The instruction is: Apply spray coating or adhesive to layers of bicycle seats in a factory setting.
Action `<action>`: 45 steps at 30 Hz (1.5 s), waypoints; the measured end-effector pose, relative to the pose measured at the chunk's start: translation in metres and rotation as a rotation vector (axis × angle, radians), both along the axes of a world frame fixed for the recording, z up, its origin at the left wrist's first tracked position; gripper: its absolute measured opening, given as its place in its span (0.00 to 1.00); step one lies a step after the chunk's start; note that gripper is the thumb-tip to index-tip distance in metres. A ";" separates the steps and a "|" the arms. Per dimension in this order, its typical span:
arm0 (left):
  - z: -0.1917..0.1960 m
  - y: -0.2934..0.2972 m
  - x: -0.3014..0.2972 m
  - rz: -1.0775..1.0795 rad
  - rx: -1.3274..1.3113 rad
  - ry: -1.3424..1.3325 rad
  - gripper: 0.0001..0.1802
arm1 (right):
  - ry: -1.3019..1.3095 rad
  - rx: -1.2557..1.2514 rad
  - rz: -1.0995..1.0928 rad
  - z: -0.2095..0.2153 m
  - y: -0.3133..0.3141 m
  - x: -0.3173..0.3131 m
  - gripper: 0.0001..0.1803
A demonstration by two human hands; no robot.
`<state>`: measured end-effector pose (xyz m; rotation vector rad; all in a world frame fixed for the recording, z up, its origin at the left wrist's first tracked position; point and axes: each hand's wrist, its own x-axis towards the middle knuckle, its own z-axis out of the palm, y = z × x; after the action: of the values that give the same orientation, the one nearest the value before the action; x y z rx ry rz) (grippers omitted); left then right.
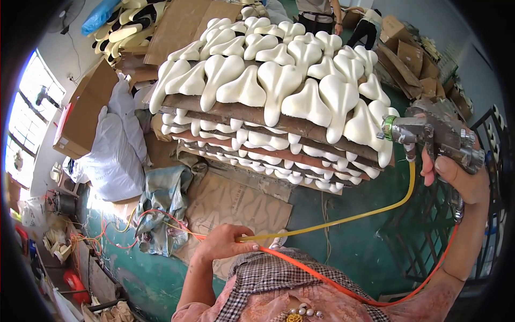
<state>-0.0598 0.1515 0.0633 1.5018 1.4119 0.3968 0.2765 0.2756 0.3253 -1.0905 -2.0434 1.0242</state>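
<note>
My right hand grips a metal spray gun at the right, its nozzle pointing left toward the nearest foam pieces. A yellow hose and an orange hose run from the gun to my left hand, whose fingers are closed round them in front of my body. Before me, white bicycle-saddle-shaped foam pieces cover the top board of a stack. More such pieces sit between the boards below. Whether any spray is coming out cannot be made out.
Flattened cardboard lies on the green floor before the stack. White sacks and a cardboard box stand left. A black metal rack is at the right. Two people are beyond the stack. Hoses trail across the left floor.
</note>
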 end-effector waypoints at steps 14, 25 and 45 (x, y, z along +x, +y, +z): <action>0.005 0.064 0.025 0.030 -0.016 -0.010 0.27 | -0.119 0.164 -0.353 0.013 0.121 0.028 0.16; 0.002 0.083 0.034 -0.012 -0.060 0.041 0.29 | -0.112 0.153 -0.352 0.005 0.116 0.038 0.15; 0.000 0.012 0.018 -0.140 0.020 -0.062 0.25 | -0.102 0.045 -0.372 0.007 -0.035 0.042 0.13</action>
<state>-0.0416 0.1639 0.0638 1.5808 1.2495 0.3684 0.3180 0.2407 0.3321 -1.4556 -1.8342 0.7439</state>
